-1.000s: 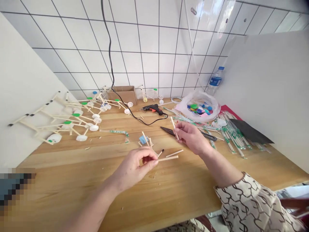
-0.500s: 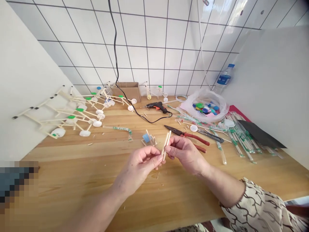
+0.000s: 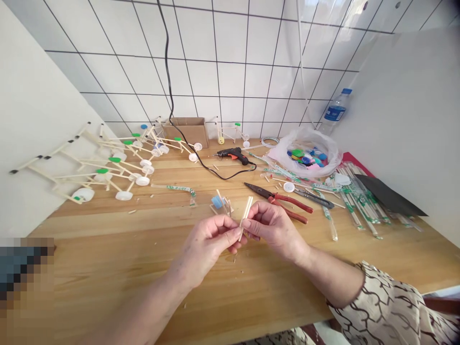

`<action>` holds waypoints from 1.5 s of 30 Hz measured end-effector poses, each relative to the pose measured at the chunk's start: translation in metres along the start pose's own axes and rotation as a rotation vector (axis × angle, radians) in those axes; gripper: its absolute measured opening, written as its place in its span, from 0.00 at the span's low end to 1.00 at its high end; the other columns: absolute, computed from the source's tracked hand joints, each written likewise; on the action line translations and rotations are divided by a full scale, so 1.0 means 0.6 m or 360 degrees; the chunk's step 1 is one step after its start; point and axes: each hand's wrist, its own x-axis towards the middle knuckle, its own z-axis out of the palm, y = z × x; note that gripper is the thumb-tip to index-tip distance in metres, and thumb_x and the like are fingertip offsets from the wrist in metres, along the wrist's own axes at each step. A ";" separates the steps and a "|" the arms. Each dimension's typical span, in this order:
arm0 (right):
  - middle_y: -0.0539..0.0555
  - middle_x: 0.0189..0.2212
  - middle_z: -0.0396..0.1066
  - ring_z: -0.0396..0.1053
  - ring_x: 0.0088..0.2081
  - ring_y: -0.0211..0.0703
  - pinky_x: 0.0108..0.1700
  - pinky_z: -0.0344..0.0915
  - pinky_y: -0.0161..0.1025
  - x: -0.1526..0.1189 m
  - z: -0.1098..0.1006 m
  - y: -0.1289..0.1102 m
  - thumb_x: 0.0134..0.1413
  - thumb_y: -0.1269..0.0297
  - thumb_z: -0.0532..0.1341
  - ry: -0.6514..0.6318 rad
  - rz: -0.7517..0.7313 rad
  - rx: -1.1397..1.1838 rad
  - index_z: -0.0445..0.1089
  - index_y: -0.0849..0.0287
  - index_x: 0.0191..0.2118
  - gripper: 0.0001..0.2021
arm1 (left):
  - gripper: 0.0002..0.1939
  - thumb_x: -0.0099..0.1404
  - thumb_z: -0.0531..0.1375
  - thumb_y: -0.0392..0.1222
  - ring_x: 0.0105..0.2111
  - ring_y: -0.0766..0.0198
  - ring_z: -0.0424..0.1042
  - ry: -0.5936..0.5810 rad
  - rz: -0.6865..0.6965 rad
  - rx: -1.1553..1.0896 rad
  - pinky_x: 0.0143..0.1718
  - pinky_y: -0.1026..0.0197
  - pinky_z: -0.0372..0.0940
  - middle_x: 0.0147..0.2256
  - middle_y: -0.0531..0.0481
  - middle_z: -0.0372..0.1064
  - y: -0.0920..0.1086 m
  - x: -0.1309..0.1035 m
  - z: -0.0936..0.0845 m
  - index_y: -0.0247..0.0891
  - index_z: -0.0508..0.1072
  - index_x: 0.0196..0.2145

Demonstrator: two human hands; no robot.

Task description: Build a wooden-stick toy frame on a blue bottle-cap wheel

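Note:
My left hand (image 3: 215,236) and my right hand (image 3: 272,225) meet over the middle of the wooden table. Both pinch a pair of short pale wooden sticks (image 3: 246,209), which lie side by side and lean slightly right, tops about level. The lower ends are partly behind my fingers. Just beyond my left hand, a blue cap (image 3: 217,201) rests among several short sticks (image 3: 226,207). Red-handled pliers (image 3: 280,197) lie behind my right hand.
Several stick frames with white cap wheels (image 3: 124,195) stand at left. A glue gun (image 3: 233,155) lies at the back, its cord crossing the table. At right are a bag of caps (image 3: 280,167), wrapped chopsticks (image 3: 359,206), a utility knife (image 3: 316,197) and a bottle (image 3: 335,113).
The two sticks between my hands have come closer together, and their tops are now nearly level. The view has shifted slightly; both hands keep their pinch.

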 end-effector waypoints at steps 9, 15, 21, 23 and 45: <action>0.47 0.20 0.68 0.67 0.21 0.34 0.26 0.63 0.34 0.002 0.002 -0.003 0.42 0.56 0.70 -0.0043 -0.0034 -0.0070 0.63 0.61 0.26 0.16 | 0.10 0.56 0.62 0.45 0.22 0.69 0.64 -0.0034 0.0003 0.0029 0.27 0.64 0.61 0.24 0.51 0.70 -0.003 -0.001 0.000 0.34 0.70 0.27; 0.48 0.22 0.67 0.65 0.24 0.33 0.29 0.62 0.33 -0.002 0.001 -0.014 0.49 0.54 0.65 -0.0126 -0.0060 -0.0204 0.68 0.62 0.28 0.15 | 0.09 0.56 0.61 0.44 0.21 0.70 0.63 -0.0062 -0.0007 0.0062 0.26 0.64 0.60 0.23 0.51 0.70 -0.003 -0.002 0.005 0.34 0.69 0.27; 0.50 0.22 0.70 0.67 0.25 0.36 0.31 0.63 0.35 -0.005 -0.009 -0.037 0.53 0.52 0.61 -0.0270 -0.0074 -0.0510 0.68 0.61 0.26 0.16 | 0.11 0.59 0.59 0.46 0.26 0.66 0.65 -0.0058 0.0040 0.0282 0.31 0.62 0.62 0.25 0.51 0.70 -0.003 -0.004 -0.004 0.35 0.72 0.28; 0.51 0.23 0.70 0.67 0.26 0.36 0.31 0.63 0.34 -0.008 -0.013 -0.041 0.55 0.55 0.60 -0.0279 -0.0205 -0.0720 0.69 0.61 0.27 0.14 | 0.12 0.61 0.58 0.47 0.29 0.65 0.66 0.0048 0.0108 0.0377 0.34 0.62 0.62 0.26 0.51 0.70 -0.001 -0.005 -0.009 0.36 0.73 0.30; 0.48 0.20 0.65 0.58 0.23 0.33 0.25 0.56 0.32 -0.013 -0.023 -0.013 0.53 0.59 0.61 -0.0200 -0.0127 -0.1027 0.68 0.62 0.26 0.12 | 0.09 0.59 0.57 0.43 0.34 0.61 0.72 -0.0048 0.0167 0.0470 0.37 0.61 0.65 0.33 0.49 0.74 0.003 -0.007 0.004 0.37 0.74 0.35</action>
